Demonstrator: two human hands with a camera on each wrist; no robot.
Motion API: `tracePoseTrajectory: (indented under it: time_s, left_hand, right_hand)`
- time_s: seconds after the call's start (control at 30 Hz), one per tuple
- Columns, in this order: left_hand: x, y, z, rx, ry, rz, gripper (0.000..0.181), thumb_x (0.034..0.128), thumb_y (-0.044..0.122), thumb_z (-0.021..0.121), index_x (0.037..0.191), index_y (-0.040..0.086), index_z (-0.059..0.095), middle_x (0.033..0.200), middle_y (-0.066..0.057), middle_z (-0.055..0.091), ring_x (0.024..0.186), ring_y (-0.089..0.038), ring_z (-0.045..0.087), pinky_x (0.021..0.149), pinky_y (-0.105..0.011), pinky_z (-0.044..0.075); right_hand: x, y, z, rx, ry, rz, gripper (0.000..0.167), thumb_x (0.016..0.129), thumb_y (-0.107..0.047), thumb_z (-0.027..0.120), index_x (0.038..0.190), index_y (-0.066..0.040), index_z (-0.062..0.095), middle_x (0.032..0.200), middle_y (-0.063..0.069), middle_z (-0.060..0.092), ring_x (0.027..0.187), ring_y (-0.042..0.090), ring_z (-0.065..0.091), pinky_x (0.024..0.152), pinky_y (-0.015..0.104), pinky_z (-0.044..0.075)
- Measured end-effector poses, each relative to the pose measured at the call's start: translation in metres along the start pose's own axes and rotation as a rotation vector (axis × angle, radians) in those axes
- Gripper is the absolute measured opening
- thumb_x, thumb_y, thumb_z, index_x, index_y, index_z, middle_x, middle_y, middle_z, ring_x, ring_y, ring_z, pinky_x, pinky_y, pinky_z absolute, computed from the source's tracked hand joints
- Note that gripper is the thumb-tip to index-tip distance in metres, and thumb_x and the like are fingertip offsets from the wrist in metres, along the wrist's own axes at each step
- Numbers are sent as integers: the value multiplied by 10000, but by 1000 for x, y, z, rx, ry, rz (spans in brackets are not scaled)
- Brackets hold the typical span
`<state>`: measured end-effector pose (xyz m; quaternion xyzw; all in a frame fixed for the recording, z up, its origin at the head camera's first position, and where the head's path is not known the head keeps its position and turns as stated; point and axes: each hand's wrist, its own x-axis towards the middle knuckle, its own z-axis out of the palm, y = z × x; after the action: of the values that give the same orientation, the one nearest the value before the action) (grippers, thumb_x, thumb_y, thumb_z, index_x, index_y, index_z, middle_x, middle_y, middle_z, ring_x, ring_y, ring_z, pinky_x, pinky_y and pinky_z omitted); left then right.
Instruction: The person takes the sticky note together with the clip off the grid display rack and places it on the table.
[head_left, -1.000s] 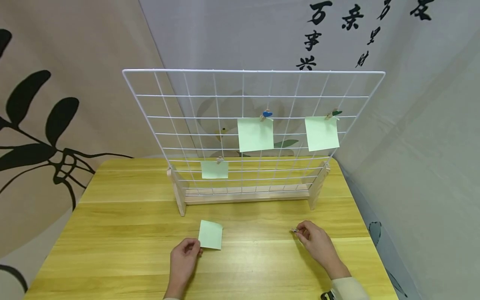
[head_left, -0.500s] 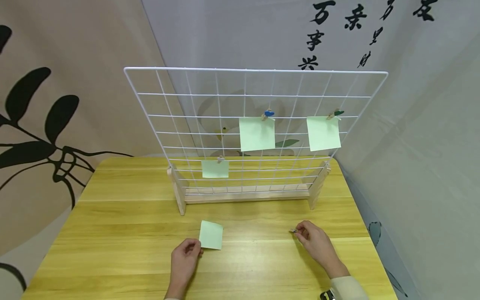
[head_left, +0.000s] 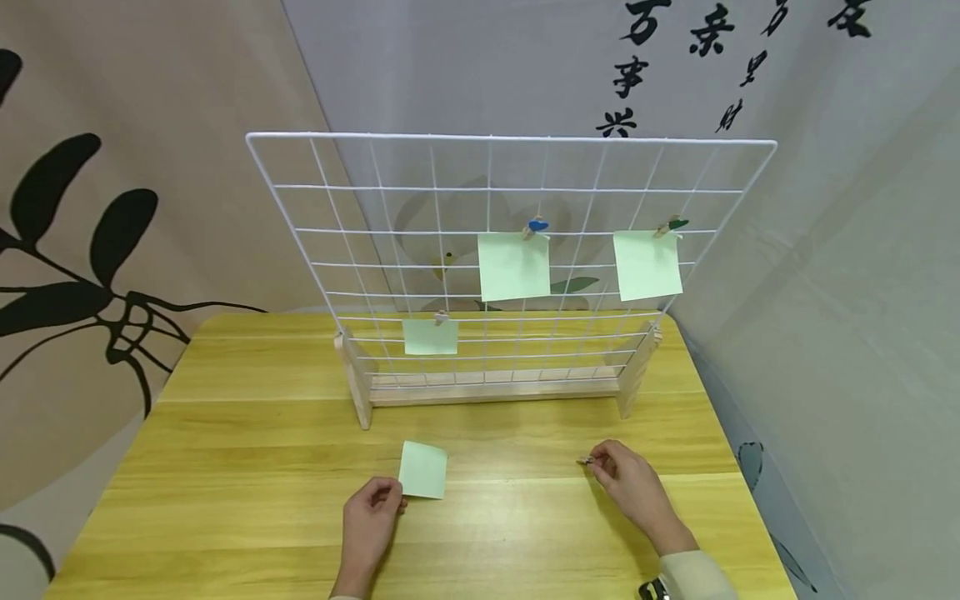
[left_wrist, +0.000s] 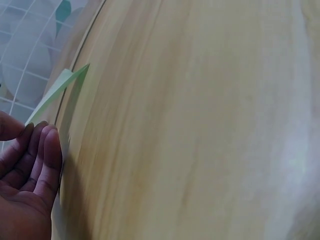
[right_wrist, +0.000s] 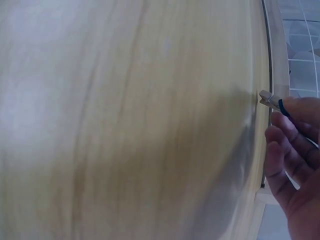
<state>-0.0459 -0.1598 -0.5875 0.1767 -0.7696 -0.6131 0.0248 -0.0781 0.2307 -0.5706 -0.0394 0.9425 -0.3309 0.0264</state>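
Fingers of the left hand [head_left: 367, 521] pinch a square pale-green paper note [head_left: 424, 470], unclipped, over the yellow wooden counter [head_left: 225, 467]; behind, three similar notes [head_left: 431, 338] [head_left: 513, 267] [head_left: 648, 265] already hang clipped to the white wire grid [head_left: 510, 138]; a small wooden clothespin [right_wrist: 270, 100], unfastened, is pinched by the right hand [head_left: 636, 493].

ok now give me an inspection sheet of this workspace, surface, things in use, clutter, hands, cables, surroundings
surface: wooden table, grain visible
job's things: white wire rack on a wooden base; three green notes hung on it, each by a peg; held note; held peg
clutter: nothing seen
left hand: pinches the held note by its near left corner
right hand: pinches the held peg
cables: nothing seen
surroundings: pale backdrop with dark leaf prints and black lettering
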Motion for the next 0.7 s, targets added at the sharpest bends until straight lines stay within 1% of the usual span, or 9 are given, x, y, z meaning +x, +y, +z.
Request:
tracePoseTrajectory:
  time_s: [0.13,0.27,0.4,0.53,0.6,0.7]
  left_hand:
    - [0,0,2,9,6,12,60,915,-38,631,910,-80,674,769,-148,658,682,-217,662,610,-253,592]
    - [1,-1,2,35,14,15,63,914,-33,632,909,-76,677,759,-137,659,672,-210,660,602,-250,592]
    - [2,0,1,110,12,2,75,918,-6,630,904,-53,686,718,-95,652,630,-175,635,552,-236,565]
    - [6,4,0,189,-18,-5,96,912,7,610,887,-43,689,669,-60,637,575,-156,613,500,-237,542]
    - [8,7,1,200,-36,-13,103,901,0,596,879,-50,683,661,-55,633,564,-159,614,491,-243,552]
    - [10,11,1,193,-55,-19,106,885,-20,581,864,-71,672,655,-67,634,557,-170,620,489,-252,566]
  right_hand:
    - [0,0,0,-1,0,-1,132,900,-102,728,1000,-130,647,783,-110,570,680,68,529,567,252,486]
    - [0,1,1,2,-6,4,131,901,-102,728,1001,-127,647,777,-110,565,675,68,525,562,249,483]
    - [-1,2,3,1,-14,15,131,904,-112,727,1006,-124,646,776,-109,558,677,71,520,569,251,482]
    - [-3,4,3,3,-15,25,138,898,-94,727,1006,-116,643,783,-101,557,684,76,516,572,253,478]
    - [-4,4,4,14,-15,29,136,897,-80,723,1002,-112,642,788,-98,561,688,79,518,574,252,480]
    - [-5,5,5,36,-20,32,135,897,-58,715,999,-103,640,798,-91,568,694,84,526,576,249,486]
